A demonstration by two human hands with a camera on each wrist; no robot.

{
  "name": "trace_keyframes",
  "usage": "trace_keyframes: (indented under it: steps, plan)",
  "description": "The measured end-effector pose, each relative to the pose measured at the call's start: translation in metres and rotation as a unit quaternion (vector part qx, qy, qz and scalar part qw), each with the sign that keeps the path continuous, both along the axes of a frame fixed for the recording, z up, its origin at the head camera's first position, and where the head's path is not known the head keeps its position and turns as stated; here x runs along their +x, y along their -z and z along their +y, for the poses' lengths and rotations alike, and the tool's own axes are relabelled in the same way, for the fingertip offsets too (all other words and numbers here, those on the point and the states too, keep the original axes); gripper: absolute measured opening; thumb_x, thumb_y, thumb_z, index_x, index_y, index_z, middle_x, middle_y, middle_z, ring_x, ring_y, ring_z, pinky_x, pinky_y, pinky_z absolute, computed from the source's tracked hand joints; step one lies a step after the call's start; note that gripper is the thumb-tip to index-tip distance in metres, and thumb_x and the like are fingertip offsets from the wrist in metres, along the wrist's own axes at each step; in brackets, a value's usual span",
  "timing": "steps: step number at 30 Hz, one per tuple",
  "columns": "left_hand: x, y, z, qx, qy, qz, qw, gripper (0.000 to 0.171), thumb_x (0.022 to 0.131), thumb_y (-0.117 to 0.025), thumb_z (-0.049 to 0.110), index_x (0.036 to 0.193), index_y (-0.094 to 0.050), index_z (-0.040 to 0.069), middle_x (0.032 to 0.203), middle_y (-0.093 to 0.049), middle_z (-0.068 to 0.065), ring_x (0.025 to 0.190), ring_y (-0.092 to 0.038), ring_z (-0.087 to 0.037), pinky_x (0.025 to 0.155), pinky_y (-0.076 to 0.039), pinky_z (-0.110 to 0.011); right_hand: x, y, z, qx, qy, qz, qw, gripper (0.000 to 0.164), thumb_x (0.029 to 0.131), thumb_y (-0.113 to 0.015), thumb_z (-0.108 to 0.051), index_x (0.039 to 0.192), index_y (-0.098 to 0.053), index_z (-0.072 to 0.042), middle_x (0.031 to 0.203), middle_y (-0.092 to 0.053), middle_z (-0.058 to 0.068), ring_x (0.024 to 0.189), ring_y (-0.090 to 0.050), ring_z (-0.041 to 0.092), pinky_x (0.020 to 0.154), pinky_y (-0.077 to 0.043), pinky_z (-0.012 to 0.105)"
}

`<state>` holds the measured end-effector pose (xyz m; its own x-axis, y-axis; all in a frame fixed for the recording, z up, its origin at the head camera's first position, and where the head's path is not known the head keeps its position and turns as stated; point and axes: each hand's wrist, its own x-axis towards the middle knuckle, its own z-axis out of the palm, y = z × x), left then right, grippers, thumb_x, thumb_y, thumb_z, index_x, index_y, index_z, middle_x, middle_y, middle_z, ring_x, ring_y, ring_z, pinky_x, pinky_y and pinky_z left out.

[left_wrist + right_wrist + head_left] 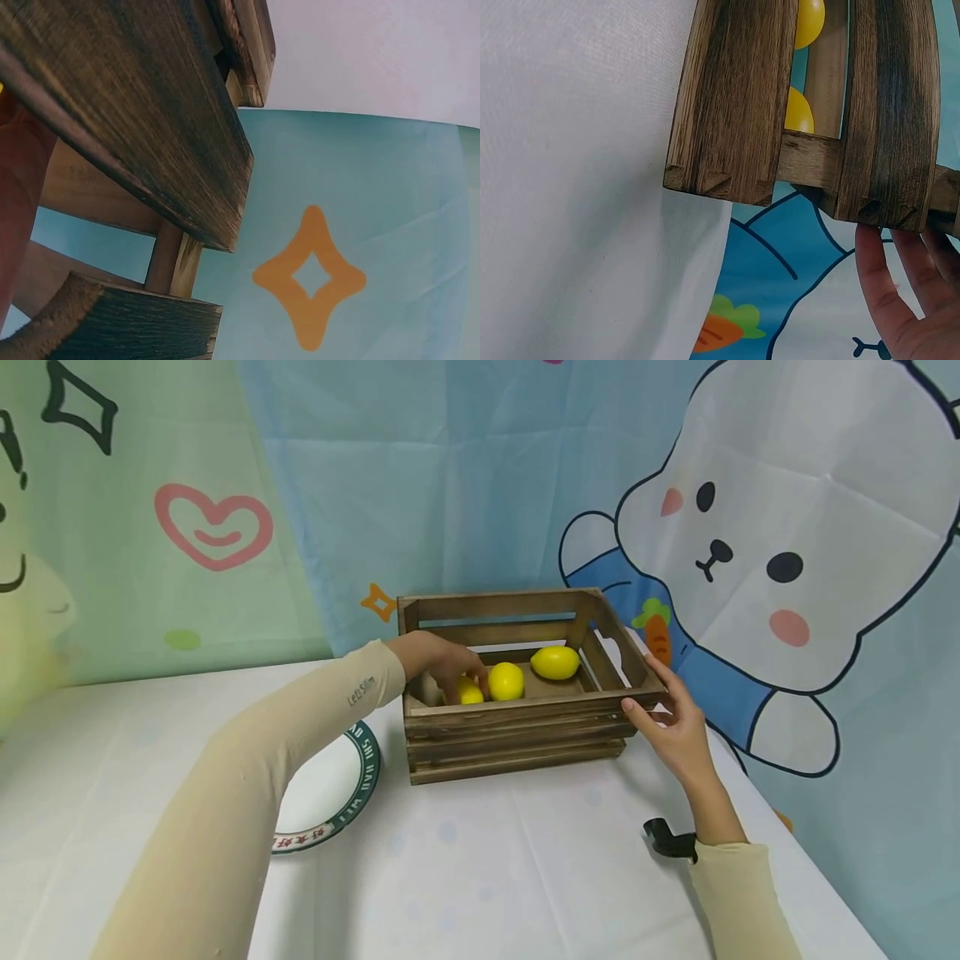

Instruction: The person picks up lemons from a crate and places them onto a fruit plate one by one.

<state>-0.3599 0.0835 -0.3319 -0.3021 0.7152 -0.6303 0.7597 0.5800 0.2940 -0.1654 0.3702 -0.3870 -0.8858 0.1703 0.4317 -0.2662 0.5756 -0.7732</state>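
Note:
A dark wooden slatted crate [517, 731] stands on the white table with three yellow lemons in it. My left hand [465, 681] reaches over the crate's left end, and its fingers curl round the leftmost lemon [472, 694]. The middle lemon [506, 681] and the right lemon [555, 662] lie free. My right hand [641, 687] rests against the crate's right front corner, thumb on the front and straight fingers [900, 300] along the end slats. The right wrist view shows the crate's end [735, 112] with two lemons [799, 112] behind the slats. The left wrist view shows only crate slats [150, 112].
A white plate [337, 777] with a green rim lies left of the crate, partly under my left forearm. A printed cloth backdrop [750, 527] hangs close behind the crate. The table's right edge [795, 852] runs near my right wrist.

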Motion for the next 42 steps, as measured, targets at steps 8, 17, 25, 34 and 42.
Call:
trace_keyframes:
  steps: [8, 17, 25, 34, 42]
  plan:
    - [-0.003, -0.002, 0.0, 0.069, 0.019, 0.031, 0.9969, 0.052, 0.09, -0.071, 0.024, 0.139, -0.053, 0.018, 0.146, -0.045, -0.01, 0.133, -0.042, -0.027, 0.107, -0.039, -0.039, 0.001, -0.001, -0.001, 0.003, 0.0, 0.001, 1.0, 0.069, 0.09, -0.068, -0.005, 0.151, -0.038, -0.016, 0.15, -0.041, 0.012, 0.109, -0.047, -0.007, 0.077, -0.044, 0.011]
    - [-0.003, -0.006, -0.004, 0.126, 0.013, 0.04, 0.9912, 0.058, 0.087, -0.074, 0.025, 0.139, -0.053, 0.013, 0.145, -0.047, -0.007, 0.129, -0.045, -0.025, 0.107, -0.039, -0.039, -0.002, 0.002, 0.0, 0.004, -0.001, 0.008, 1.0, 0.067, 0.09, -0.067, -0.005, 0.15, -0.039, -0.012, 0.149, -0.043, 0.014, 0.109, -0.048, -0.009, 0.075, -0.044, 0.01]
    - [0.001, -0.012, -0.009, 0.219, -0.014, 0.031, 0.975, 0.058, 0.088, -0.074, 0.021, 0.14, -0.052, 0.01, 0.148, -0.043, -0.01, 0.136, -0.039, -0.026, 0.112, -0.032, -0.041, -0.001, 0.003, 0.001, 0.004, -0.001, 0.009, 1.0, 0.07, 0.089, -0.068, -0.002, 0.151, -0.038, -0.013, 0.149, -0.042, 0.014, 0.11, -0.047, -0.01, 0.075, -0.044, 0.009]
    - [0.008, -0.015, -0.012, 0.273, -0.009, 0.077, 0.9588, 0.058, 0.085, -0.076, 0.02, 0.138, -0.055, 0.01, 0.142, -0.049, -0.012, 0.13, -0.043, -0.029, 0.109, -0.034, -0.044, 0.015, -0.024, -0.021, 0.007, -0.01, 0.007, 1.0, 0.065, 0.091, -0.064, -0.002, 0.149, -0.036, -0.002, 0.148, -0.039, 0.025, 0.113, -0.046, -0.007, 0.077, -0.042, 0.011]
    - [0.021, -0.014, -0.011, 0.332, -0.03, 0.126, 0.9345, 0.056, 0.084, -0.075, 0.022, 0.136, -0.055, 0.012, 0.136, -0.05, -0.013, 0.125, -0.045, -0.028, 0.108, -0.034, -0.044, 0.001, 0.0, -0.001, 0.01, 0.007, -0.009, 1.0, 0.068, 0.091, -0.065, -0.003, 0.152, -0.035, -0.011, 0.152, -0.038, 0.015, 0.114, -0.042, -0.011, 0.077, -0.041, 0.011]
